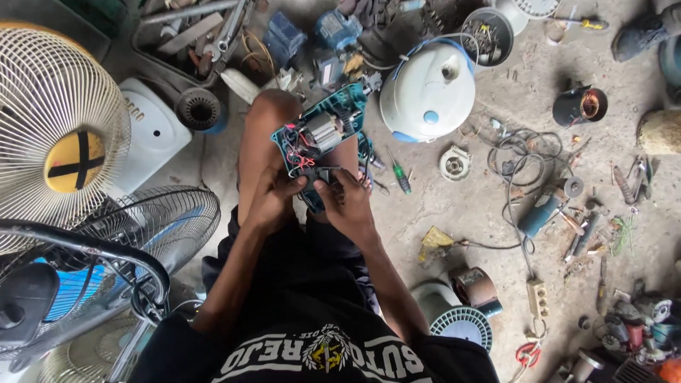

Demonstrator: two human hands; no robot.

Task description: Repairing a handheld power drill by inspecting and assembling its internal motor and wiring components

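1. Opened teal plastic power-tool housing (319, 135) rests on the person's knees, centre of view, silver motor and red wires exposed
2. Left hand (273, 198) curled around the near left end of the housing, thumb pressing in toward the wires; fingers closed on the shell
3. Right hand (347, 202) closed on the near right end, fingertips working at the dark switch block (323, 174) between the two hands
4. Green-handled screwdriver (401, 177) lies on the concrete floor (461, 213) just right of the right hand, not held
5. White round appliance lid (428, 89) sits far right of the housing; cream fan grille (57, 128) far left; black cable tangle (525, 152) well apart to the right
6. Risk, my read: housing only balanced on knees, a hard push on the switch block could tip it and spill loose parts into the floor clutter
7. Risk: thin red wires sit right under the thumbs, so a pinch or tug could pull a joint loose
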